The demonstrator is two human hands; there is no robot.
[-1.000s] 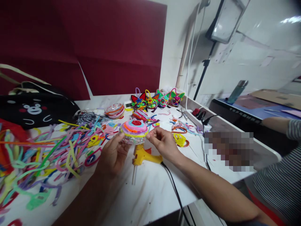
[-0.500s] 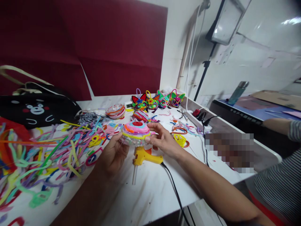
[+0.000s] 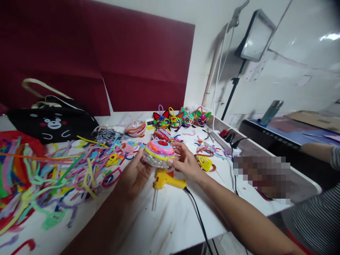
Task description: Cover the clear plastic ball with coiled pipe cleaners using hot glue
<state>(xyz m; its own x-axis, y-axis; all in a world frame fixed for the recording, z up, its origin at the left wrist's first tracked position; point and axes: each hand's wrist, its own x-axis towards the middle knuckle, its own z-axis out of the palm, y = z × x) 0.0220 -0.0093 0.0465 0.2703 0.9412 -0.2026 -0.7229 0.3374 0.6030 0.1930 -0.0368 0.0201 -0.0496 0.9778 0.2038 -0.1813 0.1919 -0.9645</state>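
Between my hands is a clear plastic ball (image 3: 160, 151) whose upper part is wound with pink, blue, orange and yellow pipe cleaners around a red centre. My left hand (image 3: 138, 174) grips its left side and underside, fingers partly hidden beneath it. On the right side, my right hand (image 3: 186, 161) holds the rim, thumb near the yellow ring and fingers behind. Just below the ball, a yellow hot glue gun (image 3: 170, 180) lies on the white table (image 3: 159, 226), a clear glue stick poking from its back end.
Loose pipe cleaners (image 3: 71, 170) cover the table's left side. Behind the ball stand two more wrapped balls, one a clear bowl-like one (image 3: 135, 128), and several animal-head ornaments (image 3: 175, 120). A power strip (image 3: 225, 140) with cords lies at right, near a person in a striped sleeve (image 3: 316, 219).
My right hand has gone from pinching at the yellow ring's edge to holding the ball's right side. The ball is tilted slightly differently. The camera view has shifted a little.
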